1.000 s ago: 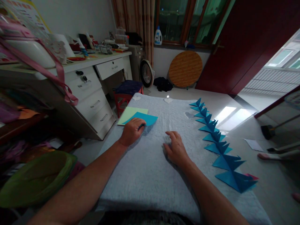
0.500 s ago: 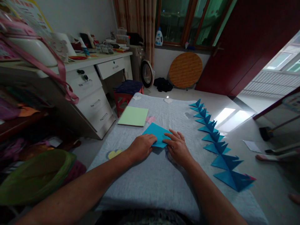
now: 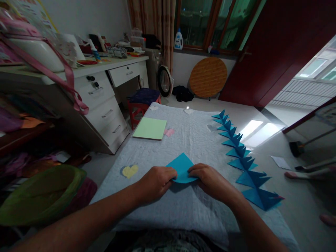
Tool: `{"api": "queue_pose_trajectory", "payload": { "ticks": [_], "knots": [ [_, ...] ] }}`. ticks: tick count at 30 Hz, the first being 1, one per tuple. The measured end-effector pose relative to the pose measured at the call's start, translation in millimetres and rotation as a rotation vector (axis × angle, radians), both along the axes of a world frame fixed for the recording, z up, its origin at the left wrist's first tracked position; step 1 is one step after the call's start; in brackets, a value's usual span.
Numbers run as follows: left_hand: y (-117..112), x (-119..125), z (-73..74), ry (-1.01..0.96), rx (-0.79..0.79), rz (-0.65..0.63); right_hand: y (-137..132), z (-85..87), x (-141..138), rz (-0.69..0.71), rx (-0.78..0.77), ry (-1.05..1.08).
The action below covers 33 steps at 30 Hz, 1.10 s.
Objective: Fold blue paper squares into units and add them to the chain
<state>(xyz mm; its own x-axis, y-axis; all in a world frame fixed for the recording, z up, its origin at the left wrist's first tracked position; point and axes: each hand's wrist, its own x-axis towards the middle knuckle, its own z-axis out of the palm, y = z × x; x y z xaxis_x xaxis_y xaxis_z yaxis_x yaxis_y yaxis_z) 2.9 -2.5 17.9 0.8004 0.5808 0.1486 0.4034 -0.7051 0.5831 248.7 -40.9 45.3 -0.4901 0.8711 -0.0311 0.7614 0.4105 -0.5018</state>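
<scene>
Your table (image 3: pixel 110 201) takes up most of the space before you, its pale cloth (image 3: pixel 194 136) reaching to every visible edge; take its middle as the centre of the dial. The next largest thing is the row of folded blue paper pieces (image 3: pixel 243 162), set close behind one another and running along the edge from 1 o'clock to 4 o'clock. Beyond the table at 11 o'clock is a red stool (image 3: pixel 143 99) with a dark blue top. Your left hand (image 3: pixel 157 180) comes in from 8 o'clock, its thumb and fingers nearly closed on one side of the blue sheet (image 3: pixel 182 168). Your right hand (image 3: pixel 208 176), from 4 o'clock, curls its fingers over the opposite side, its thumb hidden. A stack of light green paper (image 3: pixel 150 128) lies flat at 10 o'clock. The blue sheet is near the dial's centre, a corner pointing to 12 and its near edge bowed between your hands. Smallest are two cloth motifs: a yellow heart (image 3: pixel 130 171) near 9 o'clock and a pink patch (image 3: pixel 169 132) at 11.
</scene>
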Motion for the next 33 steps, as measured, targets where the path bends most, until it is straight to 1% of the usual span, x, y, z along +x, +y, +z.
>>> {"api": "queue_pose_trajectory", "payload": {
  "ticks": [4,6,8,11,13,15,17,19,21,25,28,33],
  "knots": [
    [-7,1,3.1,-0.041,-0.143,0.065,-9,-4.2,4,-0.057,-0.007,0.043],
    [-6,3,3.5,-0.063,-0.184,0.111,-8,-6.2,5,-0.123,-0.017,0.044],
    [-4,6,1.3,-0.07,-0.2,0.185,-8,-9.4,5,-0.218,-0.03,0.042],
    [0,10,-7.0,-0.072,-0.189,0.323,-8,-18.2,2,-0.369,-0.056,0.082],
    [2,10,-13.3,-0.076,-0.163,0.372,-9,-25.2,0,-0.441,-0.056,0.147],
    [4,10,-17.6,-0.077,-0.132,0.371,-10,-31.0,-2,-0.496,-0.037,0.202],
    [6,10,-18.9,-0.071,-0.096,0.338,-11,-34.5,-2,-0.538,-0.007,0.222],
    [8,11,-17.5,-0.018,-0.062,0.298,-11,-35.7,-2,-0.551,0.014,0.209],
    [10,14,-14.7,0.09,-0.043,0.275,-10,-35.2,-2,-0.531,0.016,0.166],
    [13,21,-10.6,0.281,0.01,0.271,-8,-34.3,-3,-0.486,0.034,0.064],
    [14,24,-11.8,0.325,0.058,0.281,-7,-35.5,-3,-0.481,0.053,0.034],
    [12,24,-18.5,0.314,0.087,0.302,-6,-37.6,-2,-0.481,0.058,0.025]
  ]
}}
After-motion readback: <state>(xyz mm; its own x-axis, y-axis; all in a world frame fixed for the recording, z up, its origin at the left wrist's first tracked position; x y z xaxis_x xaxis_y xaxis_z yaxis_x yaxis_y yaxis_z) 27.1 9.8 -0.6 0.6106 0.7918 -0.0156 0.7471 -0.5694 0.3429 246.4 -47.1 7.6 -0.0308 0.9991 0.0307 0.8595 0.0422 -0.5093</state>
